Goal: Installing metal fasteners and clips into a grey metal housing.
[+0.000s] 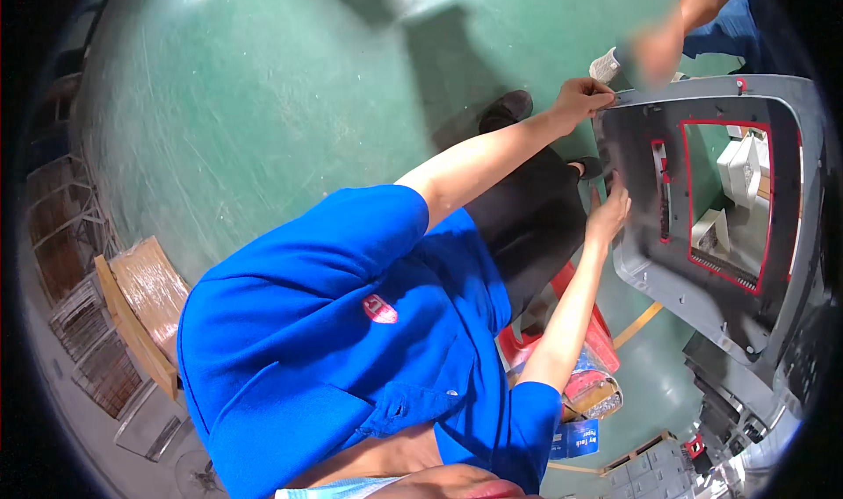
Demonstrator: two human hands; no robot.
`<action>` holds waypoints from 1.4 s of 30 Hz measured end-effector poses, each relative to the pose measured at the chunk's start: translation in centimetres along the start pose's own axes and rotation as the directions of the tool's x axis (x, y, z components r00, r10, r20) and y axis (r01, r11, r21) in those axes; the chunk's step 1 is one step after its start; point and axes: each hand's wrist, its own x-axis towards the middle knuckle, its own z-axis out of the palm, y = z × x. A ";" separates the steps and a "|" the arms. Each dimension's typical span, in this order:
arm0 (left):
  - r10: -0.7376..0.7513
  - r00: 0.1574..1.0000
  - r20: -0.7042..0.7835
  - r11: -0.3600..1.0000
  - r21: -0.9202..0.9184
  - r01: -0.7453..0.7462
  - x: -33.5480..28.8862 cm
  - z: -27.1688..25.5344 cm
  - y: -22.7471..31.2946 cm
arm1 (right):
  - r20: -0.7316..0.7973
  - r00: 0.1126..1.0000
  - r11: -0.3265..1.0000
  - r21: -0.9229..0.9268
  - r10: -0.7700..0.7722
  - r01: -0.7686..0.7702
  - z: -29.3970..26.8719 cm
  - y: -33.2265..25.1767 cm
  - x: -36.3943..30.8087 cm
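Observation:
A large grey frame-shaped plastic housing [672,301] is tilted up at the right, its dark inner face toward me. Red edging [770,209] outlines its big rectangular opening, and a narrow slot [660,192] lies beside that. My left hand [584,102] is closed on the rim at the far left corner, fingers pinched over the edge. Lower on the same side, my right hand [608,215] grips the near part of the left edge, thumb and fingers against it. Whether anything small is under its fingertips is hidden.
A co-worker's blurred hand [659,53] is close to the housing's far rim. Near my legs stands a red plastic stool [599,328] with packages by it and a blue box [575,439]. Wrapped brown boards [149,293] are at the left, on the green floor [263,86].

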 end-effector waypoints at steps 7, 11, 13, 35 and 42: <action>-0.007 0.997 0.083 0.999 0.034 0.005 2.1 -1.4 1.2 | -0.068 0.997 0.990 0.134 -0.030 0.039 1.3 0.4 1.2; 0.014 0.996 0.088 0.998 0.057 -0.019 3.0 -2.0 1.0 | -0.068 0.997 0.990 0.133 -0.030 0.039 1.8 0.0 1.4; 0.043 0.997 0.065 0.994 0.096 -0.049 3.2 -1.9 0.8 | -0.063 0.998 0.989 0.148 -0.016 0.026 1.7 0.2 1.3; -0.074 0.992 -0.104 0.979 0.183 0.092 -0.7 -2.4 1.7 | -0.162 0.986 0.994 0.090 -0.040 0.055 2.7 1.8 1.6; -0.256 0.949 0.185 0.966 0.076 0.246 -8.4 -1.5 -2.5 | -0.179 0.982 0.984 0.153 -0.061 0.089 2.2 3.0 0.9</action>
